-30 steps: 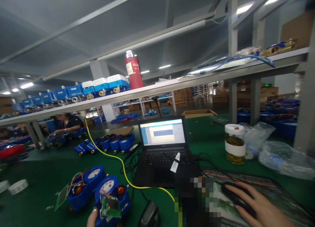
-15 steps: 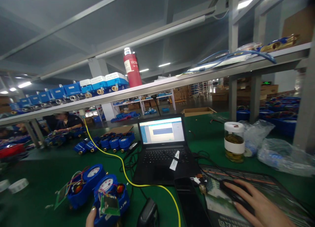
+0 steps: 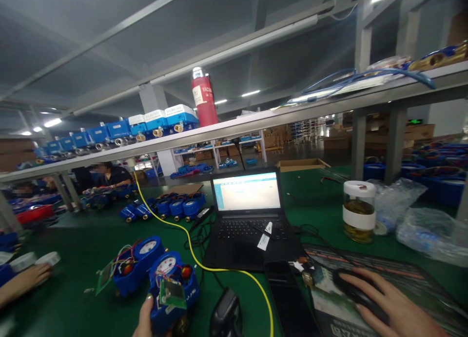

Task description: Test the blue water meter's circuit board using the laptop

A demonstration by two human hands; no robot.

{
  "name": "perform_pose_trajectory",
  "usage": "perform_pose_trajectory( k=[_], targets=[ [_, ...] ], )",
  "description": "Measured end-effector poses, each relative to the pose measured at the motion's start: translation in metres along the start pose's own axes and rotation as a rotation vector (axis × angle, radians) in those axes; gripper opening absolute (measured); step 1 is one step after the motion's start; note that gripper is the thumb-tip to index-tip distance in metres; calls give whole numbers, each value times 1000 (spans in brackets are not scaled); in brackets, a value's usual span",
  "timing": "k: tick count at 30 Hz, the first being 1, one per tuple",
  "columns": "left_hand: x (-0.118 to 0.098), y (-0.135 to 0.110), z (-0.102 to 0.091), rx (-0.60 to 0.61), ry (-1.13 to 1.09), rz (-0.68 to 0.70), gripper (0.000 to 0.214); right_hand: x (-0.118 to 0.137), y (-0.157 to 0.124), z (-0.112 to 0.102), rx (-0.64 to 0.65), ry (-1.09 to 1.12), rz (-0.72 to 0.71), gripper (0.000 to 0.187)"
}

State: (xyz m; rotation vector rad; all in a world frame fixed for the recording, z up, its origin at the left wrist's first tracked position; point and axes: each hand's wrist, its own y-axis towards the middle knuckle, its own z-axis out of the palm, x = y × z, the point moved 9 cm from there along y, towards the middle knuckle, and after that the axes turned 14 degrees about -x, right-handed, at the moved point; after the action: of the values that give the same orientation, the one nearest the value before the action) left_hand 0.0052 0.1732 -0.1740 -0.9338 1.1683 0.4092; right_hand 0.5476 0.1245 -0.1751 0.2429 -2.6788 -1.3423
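My left hand [image 3: 144, 320] is at the bottom edge, its thumb along the side of a blue water meter [image 3: 161, 310]. The fingers are mostly hidden under the meter, which has a round dial, thin wires and a green circuit board [image 3: 173, 293] hanging at its front. Beside it lies a second blue water meter [image 3: 127, 273], also with its board out on wires. At the right, my right hand [image 3: 398, 303] is closed over a black computer mouse [image 3: 360, 295] on a printed mouse pad [image 3: 331, 290]. The laptop [image 3: 246, 190] shows a mostly white window.
A black phone [image 3: 288, 298], a black handheld device [image 3: 225, 312] and a yellow cable [image 3: 248, 273] lie before the laptop. A jar [image 3: 359, 212] and plastic bags [image 3: 431, 234] stand right. Another person's hand [image 3: 31, 278] touches white caps at left. A shelf [image 3: 234, 128] crosses above.
The view has turned slightly left. The dialog box on the laptop screen is gone. Another person's hand has come in at the left by the white caps. Both my hands keep their places.
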Motion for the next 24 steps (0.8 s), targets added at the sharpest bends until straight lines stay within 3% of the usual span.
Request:
perform_pose_trajectory(
  k=[2,8,24],
  targets=[
    [0,-7,0,3,-27,-38,37,1,-1,0,-3,-4,-16,43],
    [-12,-26,0,11,-44,53,38,-2,-2,2,25,32,13,41],
    [-7,-21,0,28,-20,15,47,4,5,-6,-23,23,-45,39]
  ],
)
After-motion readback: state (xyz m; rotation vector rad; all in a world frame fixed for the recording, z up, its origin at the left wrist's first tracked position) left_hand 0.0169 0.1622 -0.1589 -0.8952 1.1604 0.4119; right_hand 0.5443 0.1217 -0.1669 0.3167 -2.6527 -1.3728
